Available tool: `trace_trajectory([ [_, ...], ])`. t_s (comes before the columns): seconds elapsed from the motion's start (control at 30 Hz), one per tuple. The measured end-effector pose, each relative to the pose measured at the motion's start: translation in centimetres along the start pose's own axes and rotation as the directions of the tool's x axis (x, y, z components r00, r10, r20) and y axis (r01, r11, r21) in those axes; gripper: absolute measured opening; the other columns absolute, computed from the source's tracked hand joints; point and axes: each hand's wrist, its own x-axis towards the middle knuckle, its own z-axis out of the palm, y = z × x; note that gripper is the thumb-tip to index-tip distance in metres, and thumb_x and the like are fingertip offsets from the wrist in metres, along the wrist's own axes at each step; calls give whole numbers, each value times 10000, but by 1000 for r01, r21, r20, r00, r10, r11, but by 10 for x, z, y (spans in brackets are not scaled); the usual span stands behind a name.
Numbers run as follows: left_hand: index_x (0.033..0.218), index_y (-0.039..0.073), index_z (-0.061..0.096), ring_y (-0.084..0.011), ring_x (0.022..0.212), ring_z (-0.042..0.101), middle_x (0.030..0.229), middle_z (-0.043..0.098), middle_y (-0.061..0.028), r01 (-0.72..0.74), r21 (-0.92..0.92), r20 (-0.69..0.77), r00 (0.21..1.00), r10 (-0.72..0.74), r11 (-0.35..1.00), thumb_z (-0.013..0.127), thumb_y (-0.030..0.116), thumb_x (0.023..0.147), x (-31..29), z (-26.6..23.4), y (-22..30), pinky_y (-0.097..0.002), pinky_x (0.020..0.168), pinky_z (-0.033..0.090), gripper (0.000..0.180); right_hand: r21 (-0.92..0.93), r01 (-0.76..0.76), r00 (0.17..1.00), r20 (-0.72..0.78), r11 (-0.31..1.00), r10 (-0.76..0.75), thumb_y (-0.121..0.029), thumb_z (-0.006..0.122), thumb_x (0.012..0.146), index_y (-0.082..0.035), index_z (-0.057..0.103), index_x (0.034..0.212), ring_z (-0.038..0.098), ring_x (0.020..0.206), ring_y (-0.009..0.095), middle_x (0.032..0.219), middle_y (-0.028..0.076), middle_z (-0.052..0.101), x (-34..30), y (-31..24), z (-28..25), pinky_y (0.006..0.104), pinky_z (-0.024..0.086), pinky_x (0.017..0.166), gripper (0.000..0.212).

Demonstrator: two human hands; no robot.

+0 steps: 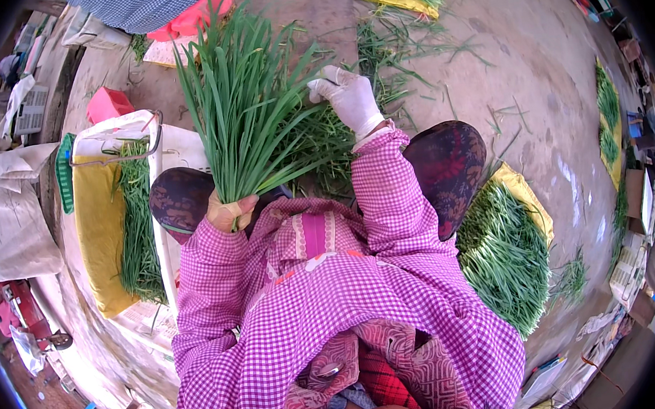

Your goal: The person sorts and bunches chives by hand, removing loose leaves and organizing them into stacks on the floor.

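Head view: the left hand (229,211) has its fingers clamped round the leafy bunch (237,115) at eleven o'clock, while near twelve the gloved right hand (347,100) bends its fingers beside it, pinching or not I can't tell.

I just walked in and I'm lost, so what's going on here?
A person in a checked purple smock holds a bunch of chive-like greens by the lower end in the left hand, leaves fanned outward. The white-gloved right hand is beside the leaves; whether it pinches any is unclear. More greens lie in a white crate on the left.
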Motion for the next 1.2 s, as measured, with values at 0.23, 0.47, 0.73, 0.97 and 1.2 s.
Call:
trace_trajectory([
  [0.23, 1082, -4, 542, -100, 444, 459, 771, 596, -76, -95, -18, -36, 995, 94, 995, 642, -117, 718, -7, 2, 0, -226, 346, 304, 394, 327, 67, 903, -422, 942, 82, -107, 579, 867, -22, 641, 790, 539, 655, 80, 729, 18, 632, 9, 2, -31, 217, 429, 635, 130],
  [0.47, 1081, 18, 551, -90, 408, 392, 652, 524, -35, -66, 28, -29, 997, 67, 997, 624, -87, 761, -6, -19, 2, -217, 336, 253, 345, -254, 359, 910, -121, 898, -397, -336, 655, 784, -121, 664, 953, 572, 977, 229, 982, 43, 659, 4, -24, -28, 346, 389, 901, 274],
  [0.73, 1040, 20, 549, -101, 390, 393, 643, 525, -45, -16, -35, 39, 999, 18, 999, 615, -68, 784, -9, -21, 6, -228, 324, 260, 279, -100, 347, 916, 250, 932, -314, -271, 631, 803, -135, 672, 803, 558, 862, 190, 735, -22, 623, -1, -5, 13, 360, 307, 973, 142],
  [0.97, 1106, -17, 494, -121, 382, 398, 618, 509, -79, -58, -65, 169, 983, 69, 996, 585, -19, 821, -10, -27, 3, -243, 326, 278, 299, 453, 83, 983, -181, 888, 0, -49, 586, 843, -14, 672, 917, 593, 815, 101, 881, 47, 669, 6, -5, -8, 251, 459, 749, 119],
  [1.2, 1130, -36, 474, -118, 387, 382, 614, 489, -71, 46, -122, 295, 956, -8, 991, 602, 37, 827, -11, -21, 9, -251, 332, 252, 337, 83, -76, 971, 235, 994, 55, -253, 609, 866, -24, 619, 1072, 572, 947, 140, 980, 63, 648, 4, 19, 21, 261, 417, 866, 308],
])
